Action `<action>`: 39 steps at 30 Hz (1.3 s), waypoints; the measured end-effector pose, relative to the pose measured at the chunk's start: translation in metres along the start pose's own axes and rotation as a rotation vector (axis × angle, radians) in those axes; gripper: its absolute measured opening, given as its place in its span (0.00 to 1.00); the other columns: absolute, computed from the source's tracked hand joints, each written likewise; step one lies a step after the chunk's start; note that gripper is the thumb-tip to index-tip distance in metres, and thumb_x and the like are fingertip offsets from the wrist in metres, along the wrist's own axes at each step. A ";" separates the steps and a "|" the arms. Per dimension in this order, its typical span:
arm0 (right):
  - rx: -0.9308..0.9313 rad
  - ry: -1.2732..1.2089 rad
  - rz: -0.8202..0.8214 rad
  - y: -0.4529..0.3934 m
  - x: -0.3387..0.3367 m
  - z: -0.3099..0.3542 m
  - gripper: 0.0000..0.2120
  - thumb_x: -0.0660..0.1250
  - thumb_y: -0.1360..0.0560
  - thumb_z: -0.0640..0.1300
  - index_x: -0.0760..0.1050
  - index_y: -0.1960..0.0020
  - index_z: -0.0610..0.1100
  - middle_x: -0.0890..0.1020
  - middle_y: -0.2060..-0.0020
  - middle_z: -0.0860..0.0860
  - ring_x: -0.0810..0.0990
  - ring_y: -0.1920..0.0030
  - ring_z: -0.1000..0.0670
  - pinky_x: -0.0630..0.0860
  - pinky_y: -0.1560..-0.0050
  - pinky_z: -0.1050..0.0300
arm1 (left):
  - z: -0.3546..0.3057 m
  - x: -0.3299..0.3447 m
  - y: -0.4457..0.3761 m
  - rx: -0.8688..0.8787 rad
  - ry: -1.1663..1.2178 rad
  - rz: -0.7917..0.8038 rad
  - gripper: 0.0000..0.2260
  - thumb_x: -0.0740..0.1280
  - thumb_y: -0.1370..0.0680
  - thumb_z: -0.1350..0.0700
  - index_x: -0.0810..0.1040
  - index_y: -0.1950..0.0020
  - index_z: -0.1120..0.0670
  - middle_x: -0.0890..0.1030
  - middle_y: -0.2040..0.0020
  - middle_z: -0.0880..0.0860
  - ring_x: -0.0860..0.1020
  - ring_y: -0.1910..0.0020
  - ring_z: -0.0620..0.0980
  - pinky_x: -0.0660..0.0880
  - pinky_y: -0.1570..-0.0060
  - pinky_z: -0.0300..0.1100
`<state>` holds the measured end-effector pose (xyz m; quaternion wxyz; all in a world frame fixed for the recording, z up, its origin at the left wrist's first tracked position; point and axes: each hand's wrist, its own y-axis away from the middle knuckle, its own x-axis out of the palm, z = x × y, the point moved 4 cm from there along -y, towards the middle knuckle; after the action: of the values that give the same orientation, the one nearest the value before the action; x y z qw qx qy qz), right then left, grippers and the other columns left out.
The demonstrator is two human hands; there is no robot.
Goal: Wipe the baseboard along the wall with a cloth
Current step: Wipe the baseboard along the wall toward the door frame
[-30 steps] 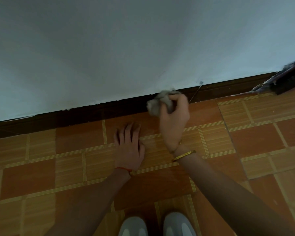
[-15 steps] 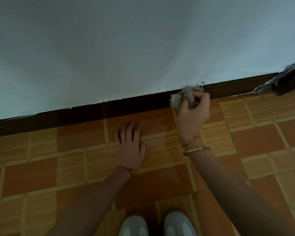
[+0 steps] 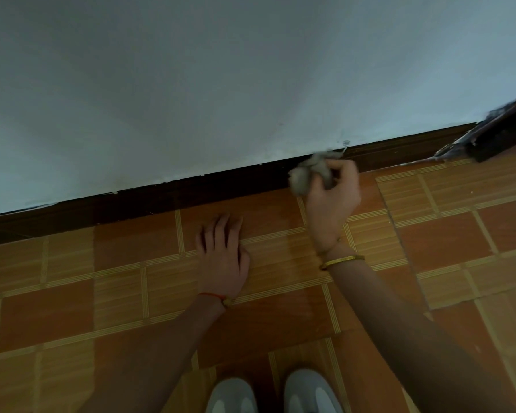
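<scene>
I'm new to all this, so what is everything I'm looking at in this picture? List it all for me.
wall: one, pale grey-white, fills the top half.
baseboard: one, dark brown, runs along the foot of the wall.
floor tiles: many, orange and tan, cover the floor.
dark object: one, blackish, at the far right by the wall; too unclear to name.
cloth: one, grey, bunched against the baseboard.
shoes: two, pale grey, bottom edge.
gold bangle: one, on the right wrist.
red string: one, on the left wrist.
left hand: flat on the floor.
right hand: grips the cloth.
</scene>
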<state>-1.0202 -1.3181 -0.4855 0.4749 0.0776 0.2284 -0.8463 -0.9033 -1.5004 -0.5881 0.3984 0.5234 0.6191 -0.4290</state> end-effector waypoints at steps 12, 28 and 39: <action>-0.122 0.041 0.277 0.030 0.030 0.002 0.10 0.69 0.31 0.27 0.74 0.54 0.37 0.77 0.54 0.45 0.74 0.53 0.56 0.69 0.51 0.75 | 0.000 0.001 0.001 0.003 -0.027 -0.010 0.23 0.57 0.21 0.52 0.71 0.26 0.56 0.70 0.28 0.59 0.68 0.28 0.61 0.59 0.27 0.66; 0.100 0.169 0.213 0.011 0.019 -0.035 0.12 0.67 0.31 0.27 0.73 0.51 0.37 0.77 0.47 0.43 0.74 0.46 0.51 0.63 0.48 0.82 | -0.002 0.000 0.000 -0.014 -0.029 -0.013 0.23 0.58 0.21 0.53 0.71 0.27 0.57 0.71 0.28 0.60 0.68 0.29 0.62 0.59 0.27 0.65; -0.061 -0.019 0.283 0.044 0.042 0.006 0.08 0.70 0.30 0.30 0.75 0.54 0.39 0.77 0.56 0.49 0.75 0.55 0.56 0.69 0.53 0.74 | 0.001 0.000 0.001 0.004 -0.028 -0.004 0.24 0.58 0.21 0.52 0.69 0.25 0.56 0.70 0.28 0.59 0.67 0.28 0.61 0.59 0.27 0.66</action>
<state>-1.0051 -1.3731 -0.5088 0.5938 0.0864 0.2363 -0.7642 -0.9024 -1.5010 -0.5883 0.4053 0.5168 0.6137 -0.4383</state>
